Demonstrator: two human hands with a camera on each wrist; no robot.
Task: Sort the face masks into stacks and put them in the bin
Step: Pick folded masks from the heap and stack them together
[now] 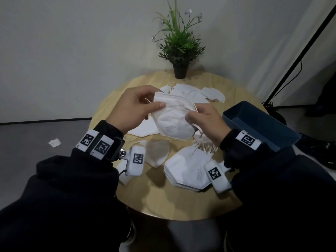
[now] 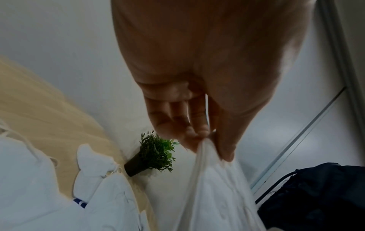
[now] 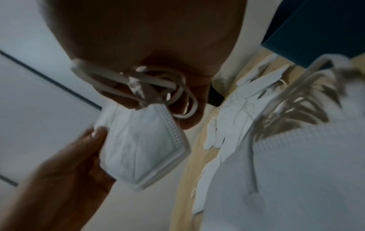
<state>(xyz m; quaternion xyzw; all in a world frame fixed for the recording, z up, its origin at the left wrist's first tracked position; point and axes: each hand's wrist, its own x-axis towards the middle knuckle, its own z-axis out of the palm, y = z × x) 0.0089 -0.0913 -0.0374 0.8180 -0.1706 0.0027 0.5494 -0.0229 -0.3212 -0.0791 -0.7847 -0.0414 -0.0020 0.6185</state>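
Both hands hold one white folded face mask above the middle of the round wooden table. My left hand pinches its upper left edge between thumb and fingers. My right hand grips its right edge, with the ear loops bunched against the palm. The same mask hangs from the left fingertips in the left wrist view and shows its embossed edge in the right wrist view. A stack of flat white masks lies near the front right. Loose masks are spread at the back. The dark blue bin stands at the right edge.
A potted green plant stands at the table's far edge against the wall. One cup-shaped mask lies front left of centre. A black stand pole leans at the right. A scrap of white paper lies on the floor at left.
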